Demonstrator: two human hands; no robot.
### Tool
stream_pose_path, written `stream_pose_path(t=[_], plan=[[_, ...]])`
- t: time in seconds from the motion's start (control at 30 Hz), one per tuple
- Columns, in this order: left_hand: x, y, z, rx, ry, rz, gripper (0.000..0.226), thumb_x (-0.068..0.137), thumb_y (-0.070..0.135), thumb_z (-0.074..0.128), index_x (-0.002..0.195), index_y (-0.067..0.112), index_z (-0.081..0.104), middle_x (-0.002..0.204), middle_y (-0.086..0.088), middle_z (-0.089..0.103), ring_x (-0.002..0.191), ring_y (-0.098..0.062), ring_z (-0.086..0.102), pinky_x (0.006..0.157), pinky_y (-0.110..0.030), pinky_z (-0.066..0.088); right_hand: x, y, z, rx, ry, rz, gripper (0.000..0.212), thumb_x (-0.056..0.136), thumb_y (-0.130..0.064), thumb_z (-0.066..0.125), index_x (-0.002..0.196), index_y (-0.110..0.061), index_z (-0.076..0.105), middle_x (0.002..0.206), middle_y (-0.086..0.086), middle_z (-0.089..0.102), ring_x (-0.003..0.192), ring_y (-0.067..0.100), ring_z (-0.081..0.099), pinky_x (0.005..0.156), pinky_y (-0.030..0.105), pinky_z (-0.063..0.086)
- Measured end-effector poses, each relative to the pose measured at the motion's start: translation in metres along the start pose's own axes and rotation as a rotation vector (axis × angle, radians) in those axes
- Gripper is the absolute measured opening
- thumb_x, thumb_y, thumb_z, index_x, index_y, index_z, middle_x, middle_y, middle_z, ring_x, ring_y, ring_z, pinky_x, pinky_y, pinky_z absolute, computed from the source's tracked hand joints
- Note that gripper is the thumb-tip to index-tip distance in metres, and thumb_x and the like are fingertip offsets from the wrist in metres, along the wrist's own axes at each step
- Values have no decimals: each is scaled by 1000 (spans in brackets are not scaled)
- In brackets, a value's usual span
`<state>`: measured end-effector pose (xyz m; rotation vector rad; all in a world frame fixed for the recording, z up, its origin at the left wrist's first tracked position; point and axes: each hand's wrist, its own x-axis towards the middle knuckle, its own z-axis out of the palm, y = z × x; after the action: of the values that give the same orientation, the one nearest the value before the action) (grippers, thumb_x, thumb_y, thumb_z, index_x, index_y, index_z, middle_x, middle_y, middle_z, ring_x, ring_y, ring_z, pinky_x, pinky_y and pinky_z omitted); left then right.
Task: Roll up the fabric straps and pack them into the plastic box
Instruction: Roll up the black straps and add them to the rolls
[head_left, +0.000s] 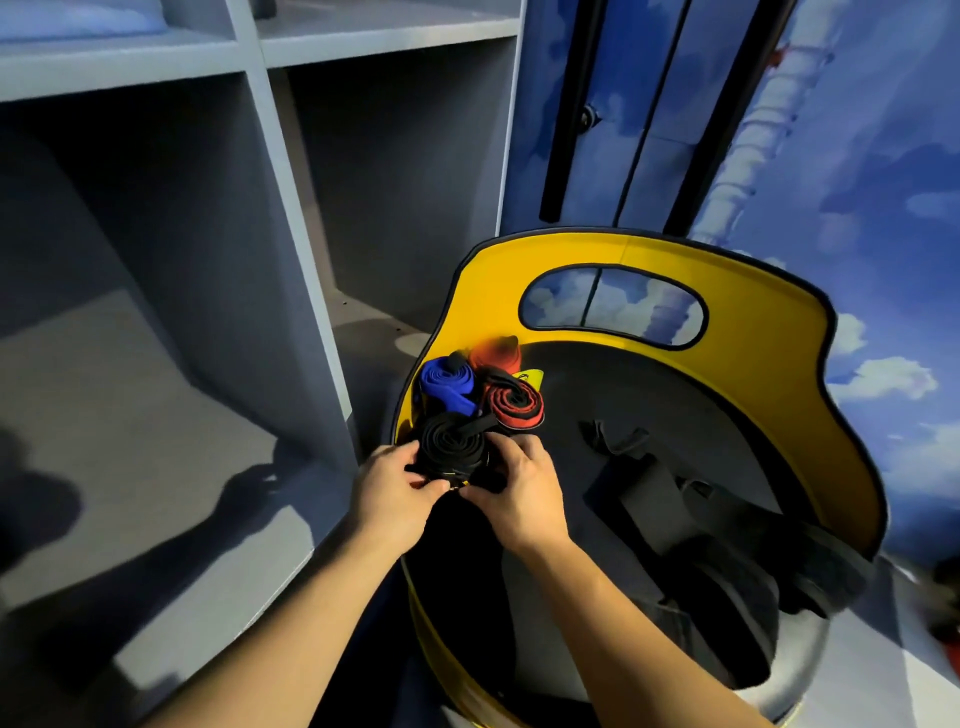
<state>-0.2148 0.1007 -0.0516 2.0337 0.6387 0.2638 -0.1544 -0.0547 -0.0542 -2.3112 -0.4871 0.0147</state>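
A yellow box (649, 254) with a black inside and an oval handle cutout stands in front of me. At its left inner edge sit a blue rolled strap (447, 387), a red-and-black rolled strap (514, 408) and an orange roll (496, 353) behind them. Just in front of these is a black rolled strap (452, 447). My left hand (392, 493) and my right hand (519, 493) both grip this black roll from below, fingers curled around it. Loose black straps (654, 493) lie across the box's right half.
Grey open shelving (291, 218) stands directly left of the box, its divider close to my left hand. A blue sky-printed wall (857, 182) and black vertical bars (571, 104) rise behind. A dark fabric (831, 566) hangs over the box's right rim.
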Motion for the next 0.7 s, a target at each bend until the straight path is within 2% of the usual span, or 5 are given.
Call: stream_pose_path(t=[0.2, 0.3, 0.4, 0.57, 0.7], plan=[[3, 10, 2, 1, 52, -11, 64, 81, 14, 82, 140, 13, 58, 127, -1, 68, 88, -4, 66, 85, -19, 49, 7, -5, 6, 82, -26, 68, 77, 81, -20, 81, 149, -20, 45, 106, -6, 47, 94, 8, 51, 83, 15, 38], [4, 15, 3, -55, 6, -33, 66, 82, 12, 81, 143, 12, 54, 132, -1, 65, 91, -5, 65, 91, -24, 52, 10, -3, 8, 134, -4, 101, 75, 77, -16, 83, 144, -19, 51, 99, -3, 53, 81, 9, 55, 72, 6, 38], [6, 15, 0, -70, -36, -45, 68, 82, 12, 81, 144, 13, 53, 134, 0, 63, 94, -6, 65, 95, -30, 54, 10, -2, 5, 177, -8, 128, 71, 76, -14, 85, 140, -18, 55, 96, -3, 55, 70, 1, 57, 69, 2, 40], [2, 17, -5, -26, 14, -38, 60, 81, 19, 83, 136, 18, 60, 120, 5, 64, 83, 0, 64, 90, -36, 57, 5, -2, -2, 164, -50, 113, 71, 75, -19, 85, 140, -19, 55, 100, -3, 56, 73, 2, 62, 71, 5, 44], [-4, 25, -5, -34, 42, -8, 49, 80, 21, 83, 126, 22, 65, 106, 7, 63, 82, 0, 63, 82, -36, 58, 1, 0, -13, 114, -52, 92, 68, 78, -22, 83, 139, -18, 55, 103, -3, 58, 76, 5, 62, 82, 23, 52]])
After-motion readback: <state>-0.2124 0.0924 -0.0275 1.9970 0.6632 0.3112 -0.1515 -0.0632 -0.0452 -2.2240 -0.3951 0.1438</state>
